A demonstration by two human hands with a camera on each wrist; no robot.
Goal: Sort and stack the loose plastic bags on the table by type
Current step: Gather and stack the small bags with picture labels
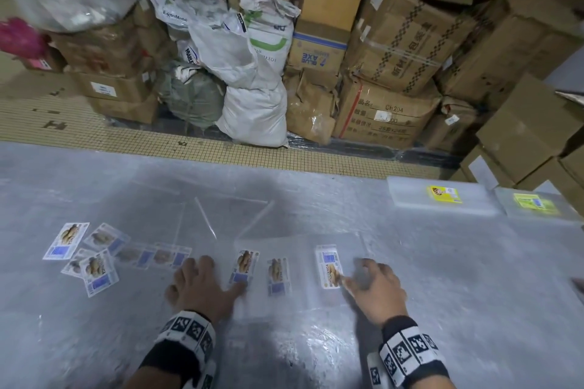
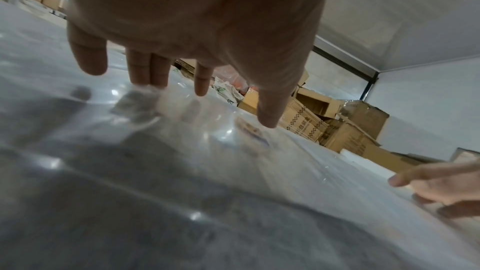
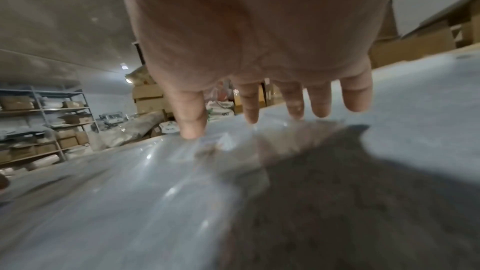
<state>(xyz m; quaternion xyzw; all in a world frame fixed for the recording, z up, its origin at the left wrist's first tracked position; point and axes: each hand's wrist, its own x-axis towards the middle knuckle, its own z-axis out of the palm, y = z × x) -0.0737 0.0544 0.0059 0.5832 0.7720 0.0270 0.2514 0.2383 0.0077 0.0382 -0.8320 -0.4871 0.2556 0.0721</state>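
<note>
Bags [image 1: 274,275] with printed labels lie loose across the counter [image 1: 474,278]: a scattered cluster at nine o'clock [image 1: 91,257], several overlapping at centre. Sorting looks barely begun; only two neat stacks, yellow-labelled [image 1: 442,199] and green-labelled [image 1: 534,205], sit at two o'clock. The left hand [image 1: 199,289] presses flat, fingers spread, on the centre bags. The right hand [image 1: 374,286], fingers loosely extended, touches a labelled bag [image 1: 328,265]; whether it pinches is unclear. No containers on the counter.
</note>
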